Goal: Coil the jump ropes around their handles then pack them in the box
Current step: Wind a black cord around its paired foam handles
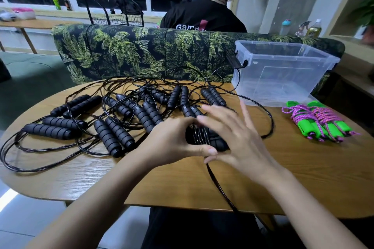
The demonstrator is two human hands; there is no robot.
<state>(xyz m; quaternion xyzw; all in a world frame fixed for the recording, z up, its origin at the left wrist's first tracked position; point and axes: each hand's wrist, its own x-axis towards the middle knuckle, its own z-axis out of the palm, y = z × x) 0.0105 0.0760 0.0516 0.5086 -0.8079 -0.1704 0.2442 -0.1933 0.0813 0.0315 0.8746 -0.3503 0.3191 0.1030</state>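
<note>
Black handles [217, 142] are gripped by the left hand [172, 139]; loose cord [219, 187] is trailed nearward under the open-fingered right hand [236, 137].

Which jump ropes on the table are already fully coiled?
The green-handled ropes beside the box: pink cord wrapped round them; the black ropes trail loose.

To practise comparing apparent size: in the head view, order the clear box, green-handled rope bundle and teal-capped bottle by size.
1. clear box
2. green-handled rope bundle
3. teal-capped bottle, which stands farther back, so its true size is unsure
</note>
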